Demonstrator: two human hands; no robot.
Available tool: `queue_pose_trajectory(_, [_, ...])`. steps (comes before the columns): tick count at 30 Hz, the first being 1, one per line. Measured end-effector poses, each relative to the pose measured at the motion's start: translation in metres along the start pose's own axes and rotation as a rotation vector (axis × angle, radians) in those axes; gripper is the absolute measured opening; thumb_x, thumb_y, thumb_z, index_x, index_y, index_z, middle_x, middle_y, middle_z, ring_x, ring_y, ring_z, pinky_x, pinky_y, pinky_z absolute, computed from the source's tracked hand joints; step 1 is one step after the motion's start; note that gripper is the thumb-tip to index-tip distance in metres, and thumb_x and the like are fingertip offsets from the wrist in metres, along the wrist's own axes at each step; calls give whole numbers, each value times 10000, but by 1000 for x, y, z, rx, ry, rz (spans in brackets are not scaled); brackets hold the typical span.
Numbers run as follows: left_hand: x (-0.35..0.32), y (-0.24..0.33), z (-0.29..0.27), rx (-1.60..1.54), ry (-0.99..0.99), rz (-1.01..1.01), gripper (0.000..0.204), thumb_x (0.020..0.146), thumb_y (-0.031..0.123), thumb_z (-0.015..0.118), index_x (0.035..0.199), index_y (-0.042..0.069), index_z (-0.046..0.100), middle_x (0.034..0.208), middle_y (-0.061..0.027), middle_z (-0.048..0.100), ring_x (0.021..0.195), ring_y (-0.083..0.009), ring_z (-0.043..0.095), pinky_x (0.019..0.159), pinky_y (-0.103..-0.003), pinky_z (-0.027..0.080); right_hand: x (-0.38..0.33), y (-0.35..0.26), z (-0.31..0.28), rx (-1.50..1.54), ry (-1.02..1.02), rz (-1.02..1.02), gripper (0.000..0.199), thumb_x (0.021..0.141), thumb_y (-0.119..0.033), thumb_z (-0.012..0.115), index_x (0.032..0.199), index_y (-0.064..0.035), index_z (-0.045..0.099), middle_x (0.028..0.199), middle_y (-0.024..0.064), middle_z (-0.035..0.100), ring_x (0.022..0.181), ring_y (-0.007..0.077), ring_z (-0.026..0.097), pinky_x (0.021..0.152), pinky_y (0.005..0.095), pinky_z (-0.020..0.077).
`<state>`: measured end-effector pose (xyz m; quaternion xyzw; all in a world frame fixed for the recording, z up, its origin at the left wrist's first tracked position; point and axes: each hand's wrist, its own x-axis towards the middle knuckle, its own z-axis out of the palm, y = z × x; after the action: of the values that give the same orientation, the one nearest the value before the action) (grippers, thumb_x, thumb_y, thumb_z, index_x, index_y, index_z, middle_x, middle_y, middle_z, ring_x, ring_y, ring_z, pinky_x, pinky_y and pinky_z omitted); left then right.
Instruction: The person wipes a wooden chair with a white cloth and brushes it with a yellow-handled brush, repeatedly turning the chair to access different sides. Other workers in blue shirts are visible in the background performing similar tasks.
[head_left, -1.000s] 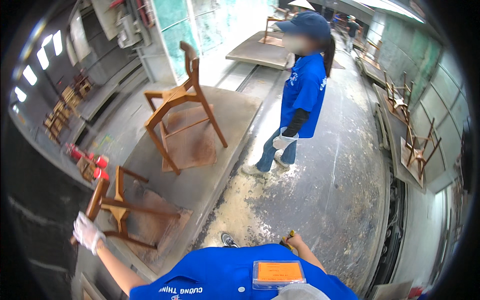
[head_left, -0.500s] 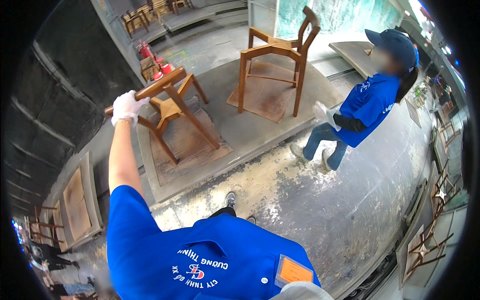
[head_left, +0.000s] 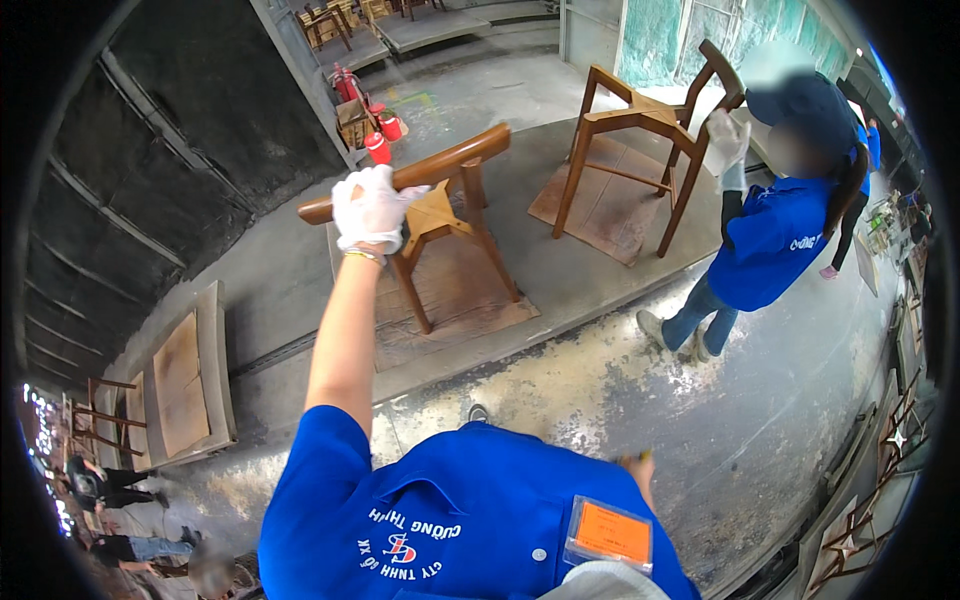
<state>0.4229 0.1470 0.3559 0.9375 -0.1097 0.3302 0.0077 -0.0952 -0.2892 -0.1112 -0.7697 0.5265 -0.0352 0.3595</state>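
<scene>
My left hand [head_left: 372, 208], in a white glove, grips the curved top rail of a brown wooden chair [head_left: 447, 218] at arm's length. The chair stands on a brown sheet [head_left: 455, 300] on a low grey platform [head_left: 590, 275]. Only a sliver of my right hand [head_left: 637, 462] shows past my blue shirt at my side; what it holds is hidden. A second wooden chair [head_left: 640, 112] stands further right on the platform. A co-worker in a blue shirt [head_left: 765, 240] has a white-gloved hand [head_left: 726, 140] on its back.
Red fire extinguishers [head_left: 379, 146] stand behind the platform beside a dark wall. A flat panel on a frame [head_left: 182, 380] lies at the left, with people [head_left: 110, 485] beyond it. Pale dust covers the concrete floor [head_left: 560, 390]. More chair frames [head_left: 880, 470] line the right edge.
The view has swung, so the near chair sits closer to the middle. My left hand stays on its top rail. The co-worker's gloved hand has risen to the far chair's back.
</scene>
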Motion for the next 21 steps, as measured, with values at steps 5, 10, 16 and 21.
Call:
queue_pose_trajectory(5, [5, -19, 0, -107, -138, 19, 539, 804, 622, 825, 872, 94, 738, 862, -131, 751, 873, -323, 724, 821, -457, 530, 46, -361, 22, 554, -254, -989, 131, 932, -122, 784, 1010, -24, 745, 1249, 129, 768, 1112, 197, 703, 975, 343, 540])
queue_pose_trajectory(10, [-4, -58, -9, -110, -123, 90, 486, 821, 594, 815, 943, 127, 768, 833, -100, 723, 864, -308, 696, 827, -460, 501, -43, -609, 6, 897, -166, -1238, 87, 918, -20, 770, 898, -21, 686, 1402, 186, 703, 1293, 273, 655, 1109, 378, 480])
queue_pose_trajectory(16, [-3, -63, 6, -124, -73, 101, 461, 787, 582, 844, 925, 152, 748, 834, -68, 704, 861, -286, 684, 842, -418, 486, -150, -653, 44, 783, -310, -1544, 176, 790, 108, 641, 825, -56, 696, 1286, 221, 732, 1264, 329, 704, 1036, 391, 546])
queue_pose_trajectory(21, [-2, -62, 9, -147, -31, 163, 464, 789, 564, 849, 880, 136, 696, 830, -73, 690, 839, -300, 677, 802, -435, 496, -103, -680, 3, 921, -219, -1438, 156, 838, 46, 792, 778, -40, 676, 1304, 193, 745, 1240, 280, 709, 1062, 387, 540])
